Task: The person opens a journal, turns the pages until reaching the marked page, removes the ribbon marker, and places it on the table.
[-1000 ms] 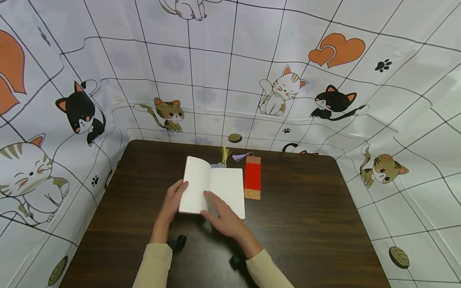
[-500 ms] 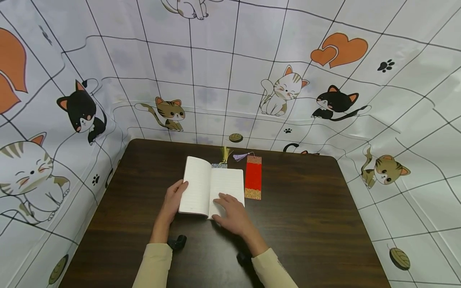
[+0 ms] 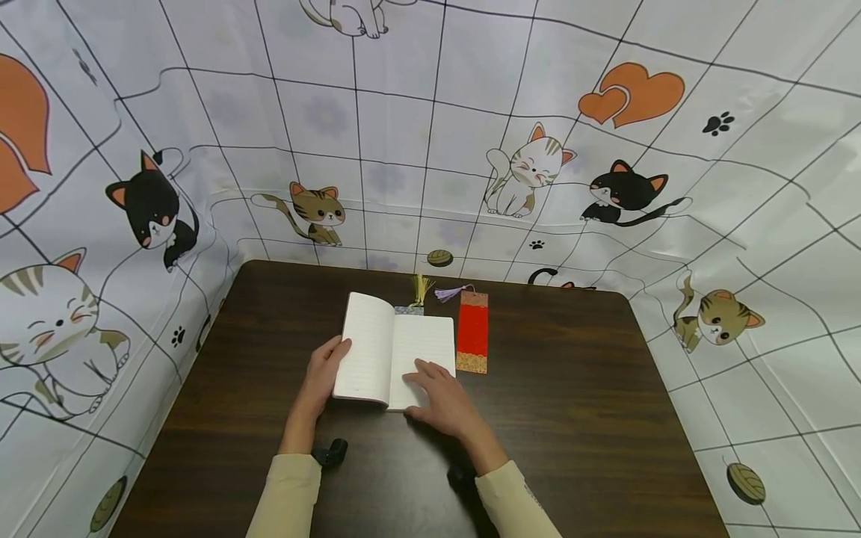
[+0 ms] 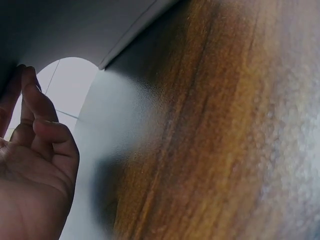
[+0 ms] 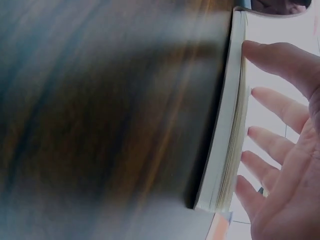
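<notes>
A notebook (image 3: 366, 347) with lined pages lies open on the dark wooden table, its left half raised somewhat. My left hand (image 3: 321, 377) grips the left edge, thumb on the page side; in the left wrist view the fingers (image 4: 37, 102) are behind the tilted cover. On the right page rests my right hand (image 3: 442, 400), fingers spread and touching the paper. The right wrist view shows the thick page block (image 5: 227, 150) beside these fingers. A red bookmark (image 3: 474, 329) with gold ends lies right of the notebook. A blue-grey bookmark (image 3: 410, 309) is partly covered by it.
A yellow tassel (image 3: 421, 288) and a lilac tassel (image 3: 449, 294) lie behind the notebook. The table (image 3: 572, 418) extends to both sides. A cat-printed white sheet (image 3: 390, 172) surrounds its back and sides.
My right hand has slid from the notebook's inner fold to the right, onto the right page. The left hand keeps its hold on the left edge.
</notes>
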Tool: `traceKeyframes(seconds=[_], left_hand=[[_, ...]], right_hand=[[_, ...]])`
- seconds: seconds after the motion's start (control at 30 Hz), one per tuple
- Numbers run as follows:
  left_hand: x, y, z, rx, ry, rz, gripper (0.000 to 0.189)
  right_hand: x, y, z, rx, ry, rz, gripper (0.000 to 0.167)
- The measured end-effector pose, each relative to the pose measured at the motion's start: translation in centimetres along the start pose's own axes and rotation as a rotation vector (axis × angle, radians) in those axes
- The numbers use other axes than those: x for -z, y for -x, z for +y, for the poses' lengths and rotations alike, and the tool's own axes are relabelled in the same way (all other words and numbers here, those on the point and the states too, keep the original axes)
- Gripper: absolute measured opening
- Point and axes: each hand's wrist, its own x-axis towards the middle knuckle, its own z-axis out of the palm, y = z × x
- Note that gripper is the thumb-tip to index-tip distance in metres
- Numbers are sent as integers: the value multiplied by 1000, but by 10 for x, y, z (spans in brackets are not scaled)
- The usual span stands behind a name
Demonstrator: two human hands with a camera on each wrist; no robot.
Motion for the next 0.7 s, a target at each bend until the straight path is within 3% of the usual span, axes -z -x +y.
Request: traceKeyframes(seconds=[0.2, 0.47, 0.7], left_hand=[[0, -1, -2, 12, 1, 5, 46], [-1, 2, 0, 1, 4, 11, 50], [-2, 2, 0, -5, 16, 4, 52]], right_hand=[[3, 2, 4, 32, -52, -1, 44], [7, 3, 5, 78, -60, 19, 5], [8, 10, 6, 94, 48, 18, 13]])
